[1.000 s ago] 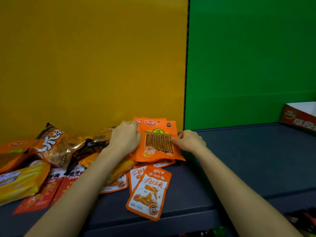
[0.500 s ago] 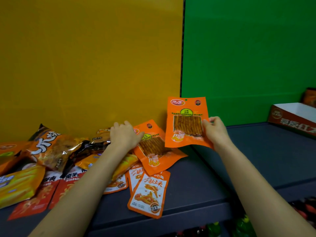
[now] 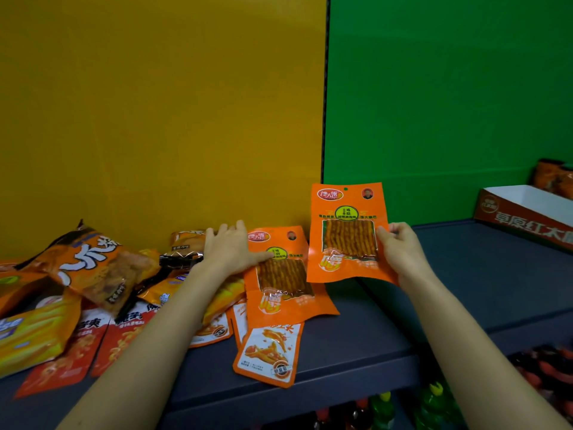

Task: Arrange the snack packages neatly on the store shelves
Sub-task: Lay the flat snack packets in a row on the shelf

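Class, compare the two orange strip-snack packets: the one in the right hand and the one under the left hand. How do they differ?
The held packet is upright; the lying packet lies tilted on other packs. The right hand pinches the held packet's edge; the left hand rests flat on the lying packet. Both share the orange design and a clear window showing strips.

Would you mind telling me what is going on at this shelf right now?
A person is sorting snack packets on a dark shelf. Their right hand holds one orange packet upright above the shelf, in front of the green panel. Their left hand rests flat on a matching packet lying on the jumbled pile. A cardboard box sits at the far right.
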The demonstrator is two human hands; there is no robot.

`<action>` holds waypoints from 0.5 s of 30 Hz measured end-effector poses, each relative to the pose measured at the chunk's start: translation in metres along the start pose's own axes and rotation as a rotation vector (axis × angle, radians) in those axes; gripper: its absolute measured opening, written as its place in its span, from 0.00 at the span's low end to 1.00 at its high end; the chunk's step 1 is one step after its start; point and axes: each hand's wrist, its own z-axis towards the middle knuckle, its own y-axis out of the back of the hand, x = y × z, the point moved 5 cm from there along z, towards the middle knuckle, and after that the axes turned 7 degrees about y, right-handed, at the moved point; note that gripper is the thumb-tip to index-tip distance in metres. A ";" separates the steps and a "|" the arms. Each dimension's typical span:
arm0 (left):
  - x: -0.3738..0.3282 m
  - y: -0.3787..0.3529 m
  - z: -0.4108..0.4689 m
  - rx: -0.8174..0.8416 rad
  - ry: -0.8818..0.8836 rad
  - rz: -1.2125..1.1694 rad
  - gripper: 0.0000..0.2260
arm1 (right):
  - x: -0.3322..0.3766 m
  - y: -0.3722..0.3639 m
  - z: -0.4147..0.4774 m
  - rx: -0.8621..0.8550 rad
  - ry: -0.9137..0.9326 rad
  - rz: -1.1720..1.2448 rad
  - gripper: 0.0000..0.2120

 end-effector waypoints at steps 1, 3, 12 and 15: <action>-0.002 0.001 0.000 0.005 -0.018 -0.009 0.40 | -0.001 0.000 -0.001 -0.002 -0.002 -0.005 0.09; -0.005 0.002 -0.002 -0.008 -0.046 -0.016 0.39 | -0.003 0.001 -0.004 -0.007 -0.005 -0.013 0.09; -0.006 0.012 -0.020 -0.174 -0.033 0.171 0.39 | -0.007 0.007 -0.011 -0.012 -0.020 -0.005 0.06; -0.008 0.007 -0.027 -0.102 -0.041 0.221 0.42 | -0.008 0.006 -0.014 -0.008 -0.021 -0.011 0.06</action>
